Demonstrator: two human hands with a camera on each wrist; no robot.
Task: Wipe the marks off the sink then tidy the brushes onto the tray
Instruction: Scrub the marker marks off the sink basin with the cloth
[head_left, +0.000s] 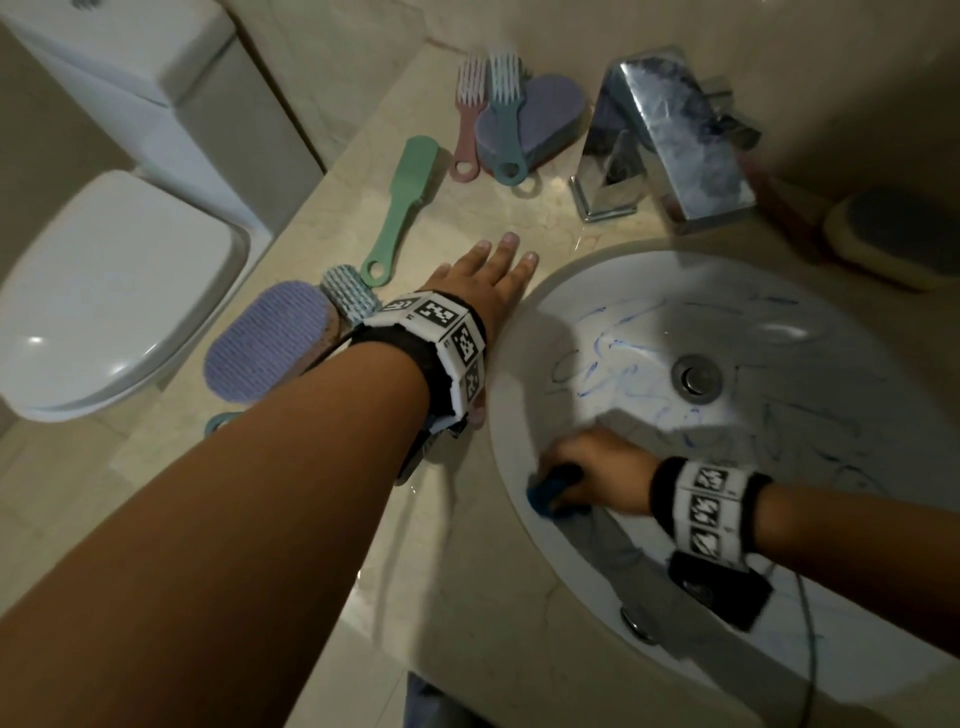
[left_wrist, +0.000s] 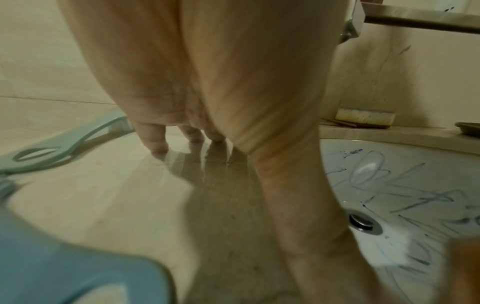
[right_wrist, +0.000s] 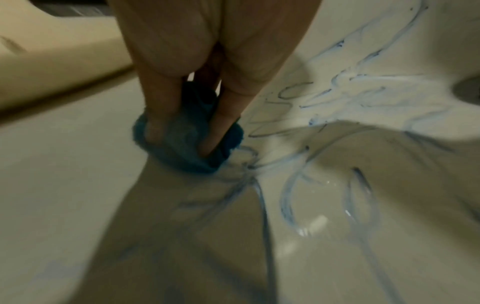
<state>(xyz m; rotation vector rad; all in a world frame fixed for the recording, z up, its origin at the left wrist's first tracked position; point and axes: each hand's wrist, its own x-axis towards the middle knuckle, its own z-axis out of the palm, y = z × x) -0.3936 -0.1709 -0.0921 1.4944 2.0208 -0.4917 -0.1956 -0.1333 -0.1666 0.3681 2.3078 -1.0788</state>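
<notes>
A white sink (head_left: 524, 499) set in the beige counter carries blue scribble marks (head_left: 618, 358) around its drain (head_left: 696, 376). My right hand (head_left: 597, 475) is inside the basin at its near left wall, fingers curled round a bunched blue cloth (head_left: 550, 493) (right_wrist: 187, 142) pressed on the porcelain. My left hand (head_left: 493, 275) lies flat on the counter left of the sink, fingers straight, holding nothing. Brushes lie on the counter: a green one (head_left: 402, 208), a pink comb brush (head_left: 467, 124), a teal comb brush (head_left: 506, 130), purple scrubbers (head_left: 270, 343) (head_left: 550, 117) and a small bristle brush (head_left: 348, 291).
A chrome tap (head_left: 670, 140) stands behind the sink. A yellow sponge with a dark top (head_left: 898, 234) sits at the back right. A toilet (head_left: 104, 291) is to the left of the counter. A cable (head_left: 810, 649) runs from my right wrist.
</notes>
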